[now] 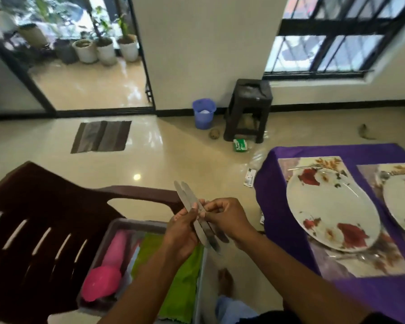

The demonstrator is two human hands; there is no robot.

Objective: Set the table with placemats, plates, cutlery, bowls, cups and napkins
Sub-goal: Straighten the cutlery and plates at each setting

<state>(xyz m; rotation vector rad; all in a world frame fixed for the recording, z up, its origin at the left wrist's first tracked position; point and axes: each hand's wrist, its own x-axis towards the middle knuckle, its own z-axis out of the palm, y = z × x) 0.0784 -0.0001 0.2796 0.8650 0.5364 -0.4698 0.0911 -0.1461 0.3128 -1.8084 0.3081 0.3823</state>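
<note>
Both my hands hold a bundle of steel table knives (188, 197) above the grey tub (136, 224). My left hand (181, 232) grips them from below and my right hand (225, 215) pinches them near the middle. On the right, a table under a purple cloth (267, 206) carries two floral placemats (290, 164), each with a white floral plate (330, 211). The second plate (402, 202) is cut off by the frame edge. Cutlery lies beside the nearer plate, a fork (299, 169) beyond it and a spoon (360, 256) before it.
The tub sits on a dark brown plastic chair (40, 220) and holds pink cups (103, 281) and a green cloth (185, 284). On the floor stand a blue bucket (204, 113), a dark stool (249, 108) and a striped mat (101, 136).
</note>
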